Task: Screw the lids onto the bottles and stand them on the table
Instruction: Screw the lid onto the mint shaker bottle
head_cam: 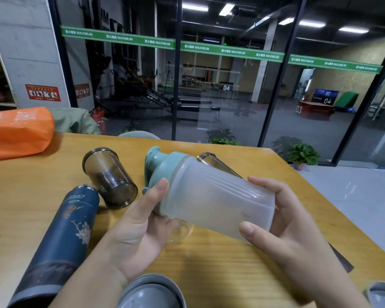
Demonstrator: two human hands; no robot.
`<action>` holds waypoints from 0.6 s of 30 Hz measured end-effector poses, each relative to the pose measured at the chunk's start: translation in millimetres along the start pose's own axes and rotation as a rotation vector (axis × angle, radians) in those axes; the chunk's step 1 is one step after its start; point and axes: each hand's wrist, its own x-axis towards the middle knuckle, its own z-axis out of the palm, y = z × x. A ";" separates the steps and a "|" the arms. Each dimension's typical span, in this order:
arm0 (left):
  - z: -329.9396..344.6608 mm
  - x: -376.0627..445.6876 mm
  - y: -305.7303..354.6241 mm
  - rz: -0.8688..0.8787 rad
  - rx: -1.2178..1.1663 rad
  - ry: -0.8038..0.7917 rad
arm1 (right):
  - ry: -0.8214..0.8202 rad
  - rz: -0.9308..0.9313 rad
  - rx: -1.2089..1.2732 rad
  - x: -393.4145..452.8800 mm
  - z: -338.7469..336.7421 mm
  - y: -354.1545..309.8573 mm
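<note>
Frosted bottle (218,203) held tilted above the table (31,174), centre of frame, teal lid (162,167) on its neck.

Left hand (140,227) fingers curled round the lid end; right hand (282,221) wrapped round the base. Smoky bottle (109,181) lies uncapped at centre left; blue flask (60,236) lies at lower left. Grey lid (151,294) at bottom edge. Orange bag (16,132) upper left.

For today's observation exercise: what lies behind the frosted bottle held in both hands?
Behind the frosted bottle, a clear smoky bottle lies on the wooden table, its open neck showing. The frosted bottle hides its lower body.
</note>
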 end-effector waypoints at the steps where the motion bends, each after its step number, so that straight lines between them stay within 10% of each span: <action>1: 0.3 0.2 -0.4 -0.003 -0.009 0.002 | -0.001 -0.003 -0.003 0.2 0.7 1.7; 18: -8.8 2.2 -0.1 0.007 0.169 -0.025 | -0.029 0.106 -0.550 -14.0 4.3 -7.0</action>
